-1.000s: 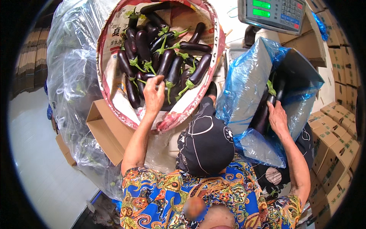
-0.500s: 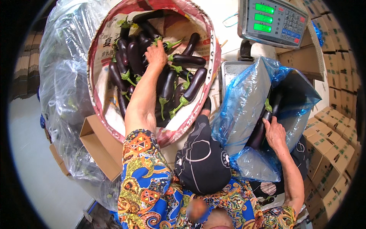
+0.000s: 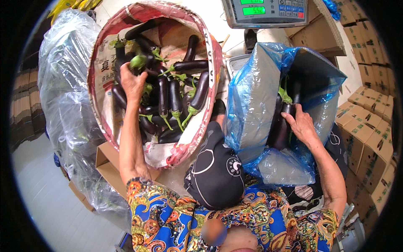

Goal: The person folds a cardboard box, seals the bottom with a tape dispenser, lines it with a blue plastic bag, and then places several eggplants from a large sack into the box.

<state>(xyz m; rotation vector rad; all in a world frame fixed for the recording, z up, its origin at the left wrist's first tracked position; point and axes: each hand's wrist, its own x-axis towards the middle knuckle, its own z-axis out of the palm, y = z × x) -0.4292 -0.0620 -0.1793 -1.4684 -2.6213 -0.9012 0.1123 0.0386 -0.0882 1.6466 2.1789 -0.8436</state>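
Observation:
My left hand (image 3: 133, 83) is inside a round, fabric-lined basket (image 3: 213, 54), closed on an eggplant (image 3: 137, 62) whose green cap is blurred by motion. Around and under it lie many dark purple eggplants (image 3: 175, 95) with green stems. At the right, my right hand (image 3: 303, 126) reaches into a box lined with a blue plastic bag (image 3: 254, 80). Its thumb and fingers press round the upper end of an eggplant (image 3: 288, 110), which lies beside others there. The lower fingers of that hand are partly hidden.
A digital scale display (image 3: 268, 13) stands at the far right, with part of its platform (image 3: 237, 65) under the blue-lined box. Clear plastic sheeting (image 3: 69, 105) covers a pile at the left. Stacked cartons (image 3: 369, 126) line the right side. An open carton (image 3: 110, 161) sits by my left forearm.
The whole view has shifted. My left hand has moved left and nearer within the basket, with an eggplant now in it, and eggplants there lie differently. My right hand stays at the eggplants in the box.

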